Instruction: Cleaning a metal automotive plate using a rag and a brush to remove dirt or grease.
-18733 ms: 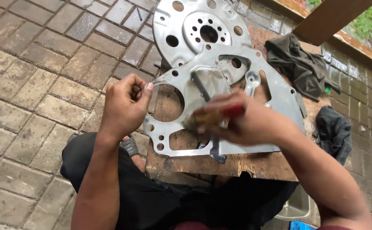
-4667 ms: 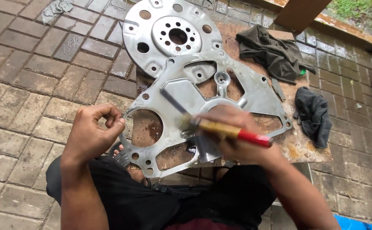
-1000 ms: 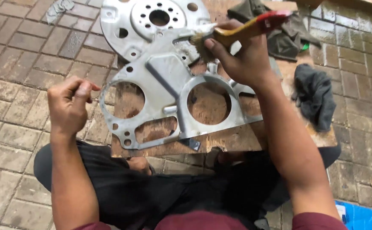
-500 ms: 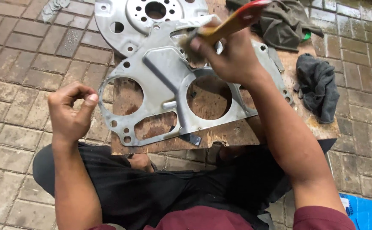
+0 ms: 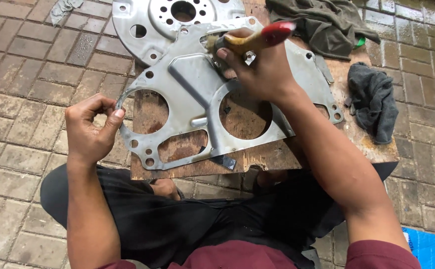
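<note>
A flat grey metal plate (image 5: 192,89) with large round cut-outs and small bolt holes lies on a brown wooden board (image 5: 262,157). My left hand (image 5: 90,129) pinches the plate's left rim. My right hand (image 5: 260,69) is closed on a paintbrush (image 5: 257,40) with a wooden handle and red tip. Its bristle end rests on the upper middle of the plate. A round metal disc (image 5: 147,22) with several holes lies partly under the plate's far edge.
A dark green cloth (image 5: 322,22) lies at the board's far right, a dark grey rag (image 5: 374,102) on its right side. Brick paving (image 5: 33,65) surrounds the board. My legs in black trousers (image 5: 177,224) sit under the board's near edge. A blue object (image 5: 429,246) shows at the lower right.
My right hand has brought the brush down onto the plate's upper middle. My left hand keeps its hold on the plate's left rim.
</note>
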